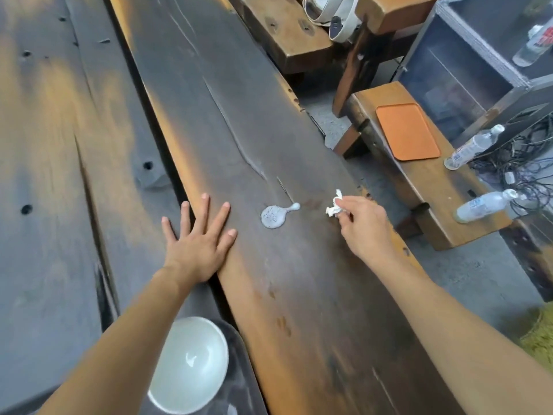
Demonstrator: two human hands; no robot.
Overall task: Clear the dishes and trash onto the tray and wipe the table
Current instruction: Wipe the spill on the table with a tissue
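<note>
A pale foamy spill point(273, 216) sits on the dark wooden table point(227, 94), with a thin tail running right. My right hand point(363, 227) holds a crumpled white tissue point(334, 205) in its fingertips, just right of the spill and apart from it. My left hand point(199, 241) rests flat on the table with fingers spread, left of the spill. Near me a white bowl point(191, 366) sits on a dark tray point(244, 363), partly hidden behind my left forearm.
A wooden bench point(425, 187) to the right carries an orange tray point(407, 131) and two plastic water bottles point(472, 146), point(484, 205). Behind it stand a metal shelf unit point(466, 64) and tangled cables point(520, 163). A white bag point(338, 16) rests on a farther bench.
</note>
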